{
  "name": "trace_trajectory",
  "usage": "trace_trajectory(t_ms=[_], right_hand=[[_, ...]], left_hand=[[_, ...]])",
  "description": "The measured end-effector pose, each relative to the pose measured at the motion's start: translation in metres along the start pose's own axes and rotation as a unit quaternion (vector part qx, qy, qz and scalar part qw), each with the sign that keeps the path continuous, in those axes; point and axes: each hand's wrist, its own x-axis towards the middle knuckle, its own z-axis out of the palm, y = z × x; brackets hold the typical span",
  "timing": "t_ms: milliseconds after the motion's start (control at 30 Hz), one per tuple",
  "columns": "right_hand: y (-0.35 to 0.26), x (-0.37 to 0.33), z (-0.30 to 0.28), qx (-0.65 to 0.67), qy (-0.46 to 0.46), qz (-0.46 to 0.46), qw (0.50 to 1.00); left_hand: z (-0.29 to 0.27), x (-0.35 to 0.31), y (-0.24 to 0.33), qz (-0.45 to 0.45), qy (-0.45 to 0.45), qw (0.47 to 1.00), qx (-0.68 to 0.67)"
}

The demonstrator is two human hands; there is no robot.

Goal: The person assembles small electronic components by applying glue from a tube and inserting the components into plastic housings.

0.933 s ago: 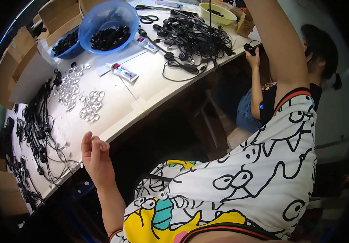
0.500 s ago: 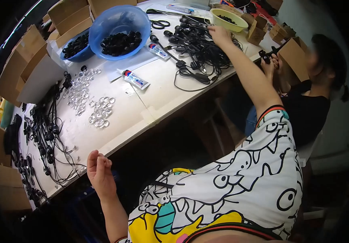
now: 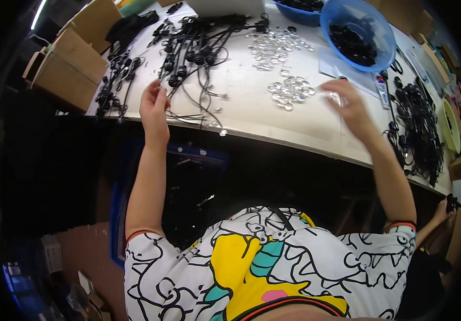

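My left hand (image 3: 156, 109) is at the table's front edge, beside black corded parts with round heads (image 3: 179, 61). Its thumb and fingers are drawn together, and what lies between them, if anything, is too small to make out. My right hand (image 3: 351, 104) hovers over the table, smeared by motion, just right of a small heap of clear round lenses (image 3: 289, 92). Whether its fingers hold anything does not show. A larger spread of clear lenses (image 3: 273, 48) lies farther back. Behind my right hand stands a blue bowl (image 3: 385, 40) of black parts.
A dense pile of black cables (image 3: 420, 128) lies on the right, near a yellow bowl (image 3: 450, 125). A tube (image 3: 382, 91) is beside the blue bowl. Cardboard boxes (image 3: 72, 67) stand at the left. At the lower right, another person's hand (image 3: 444, 211) holds a black part.
My view has swung left. My right hand has left the cable pile and come over beside the lenses. My left hand has risen from below the table edge to the black corded parts.
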Motion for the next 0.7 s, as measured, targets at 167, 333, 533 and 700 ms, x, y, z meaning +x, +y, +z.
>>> trace_trajectory(t_ms=[167, 333, 533, 700], right_hand=[[-0.071, 0.053, 0.125, 0.014, -0.07, -0.216, 0.974], [-0.054, 0.088, 0.163, 0.068, 0.019, -0.262, 0.963], [-0.041, 0.09, 0.146, 0.138, 0.03, -0.151, 0.978], [-0.032, 0.092, 0.148, 0.175, 0.023, -0.089, 0.98]], left_hand=[[-0.041, 0.086, -0.035, 0.067, 0.01, 0.972, 0.223], [-0.035, 0.136, -0.053, 0.11, -0.013, 0.902, 0.418], [-0.006, 0.164, -0.075, 0.12, -0.05, 0.794, 0.594], [0.026, 0.172, -0.061, 0.053, -0.063, 0.703, 0.706]])
